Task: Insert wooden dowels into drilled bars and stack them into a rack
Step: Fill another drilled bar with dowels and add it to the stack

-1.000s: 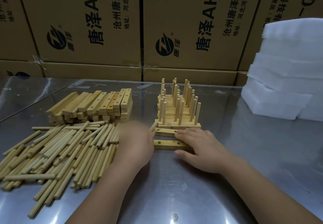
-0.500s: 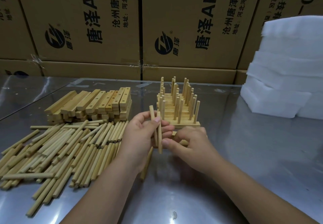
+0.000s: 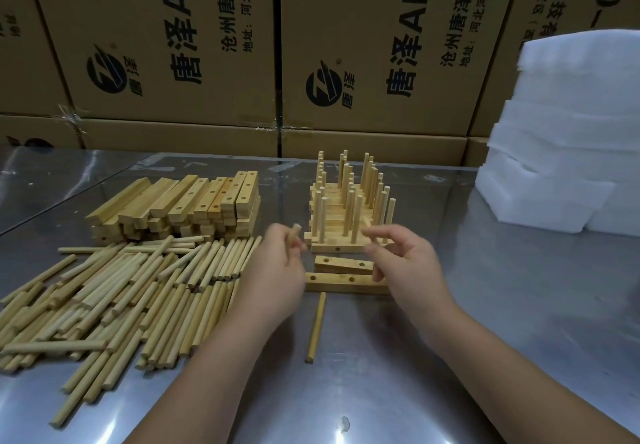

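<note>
Pinching one dowel (image 3: 295, 232) tip-up in the left hand (image 3: 277, 270), just left of the rack (image 3: 339, 247) of pegged bars. Right hand (image 3: 408, 263) relaxed, fingers loose, holding nothing, at the rack's front right corner. Two drilled bars (image 3: 343, 265) flat just in front of the rack, a loose dowel (image 3: 316, 326) nearer still. Dowel pile (image 3: 121, 294) and bar stack (image 3: 180, 208) left of the rack, foam sheets (image 3: 561, 153) right, cardboard boxes (image 3: 207, 45) behind.
</note>
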